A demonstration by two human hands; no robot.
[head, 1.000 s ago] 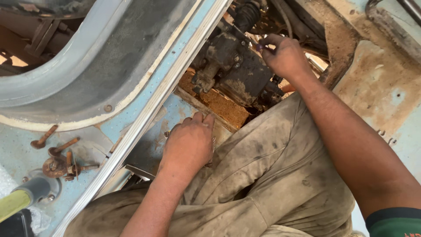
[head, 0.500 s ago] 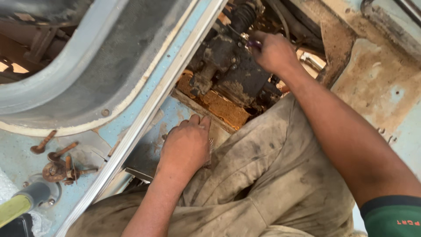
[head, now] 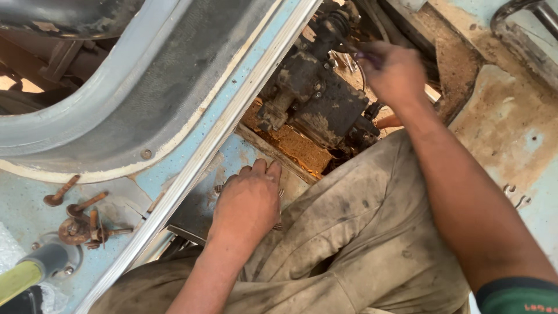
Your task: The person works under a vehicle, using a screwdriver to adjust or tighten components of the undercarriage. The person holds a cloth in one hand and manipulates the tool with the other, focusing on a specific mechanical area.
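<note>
Grimy dark engine block [head: 317, 102], rusted beneath right hand [head: 394, 71].

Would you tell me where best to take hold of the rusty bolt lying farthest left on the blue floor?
Probably the rusty bolt by its slim shank, from above: it lies flat and apart from the bolt pile, its wide head down-left, with room either side for fingertips.

We see two bare hands, one dirty dark metal engine block [head: 317, 107] in the upper middle, and about four rusty brown bolts [head: 81, 215] at lower left.
</note>
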